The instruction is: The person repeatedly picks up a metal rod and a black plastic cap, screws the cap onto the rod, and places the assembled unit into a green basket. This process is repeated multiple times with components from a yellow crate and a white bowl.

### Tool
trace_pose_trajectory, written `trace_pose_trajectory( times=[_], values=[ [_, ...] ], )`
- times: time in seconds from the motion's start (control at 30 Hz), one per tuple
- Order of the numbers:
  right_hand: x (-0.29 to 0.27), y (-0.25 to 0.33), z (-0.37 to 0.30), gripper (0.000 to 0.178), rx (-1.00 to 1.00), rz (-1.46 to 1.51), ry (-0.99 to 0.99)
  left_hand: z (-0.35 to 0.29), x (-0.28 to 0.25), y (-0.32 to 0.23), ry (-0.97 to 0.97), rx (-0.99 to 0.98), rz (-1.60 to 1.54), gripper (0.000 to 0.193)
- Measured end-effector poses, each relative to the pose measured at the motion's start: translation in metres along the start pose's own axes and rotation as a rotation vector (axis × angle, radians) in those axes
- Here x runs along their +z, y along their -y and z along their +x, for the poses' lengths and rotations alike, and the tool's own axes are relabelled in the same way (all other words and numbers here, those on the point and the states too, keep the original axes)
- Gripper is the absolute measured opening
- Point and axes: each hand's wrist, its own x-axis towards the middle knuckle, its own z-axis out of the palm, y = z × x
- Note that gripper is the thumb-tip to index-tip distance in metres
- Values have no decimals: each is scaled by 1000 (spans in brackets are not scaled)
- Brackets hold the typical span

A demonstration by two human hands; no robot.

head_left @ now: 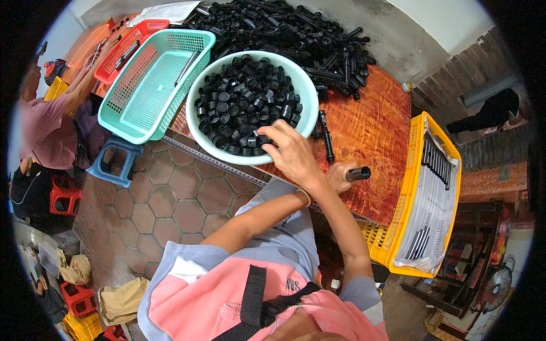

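My arms cross over each other. My left hand [340, 177] is closed round a black tube [358, 174], whose open end sticks out to the right of the fist. My right hand [291, 152] reaches over the near right rim of a pale green basin [310, 108] heaped with small black caps [242, 96]. Its thumb and forefinger close on one black cap [265, 140], partly hidden by the fingers. Just right of the basin, a black flashlight-like tube [326, 136] lies on the reddish wooden table [375, 136].
Many black tubular parts [284, 28] are piled along the wall. Left of the basin sit a green basket [151, 85] and a red basket [122, 54]. A yellow crate [424, 199] with dark rods stands right. Another person [54, 128] works at left, near a blue stool [116, 162].
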Motion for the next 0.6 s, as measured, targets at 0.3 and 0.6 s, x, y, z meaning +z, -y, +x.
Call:
trace_pose_trajectory(
  times=[0.3,0.6],
  values=[
    [38,-22,22,27,-42,-79,196,0,-6,-4,22,-1,-4,19],
    [14,-10,9,15,44,330,-148,2,-6,3,88,-45,50,17]
  ],
)
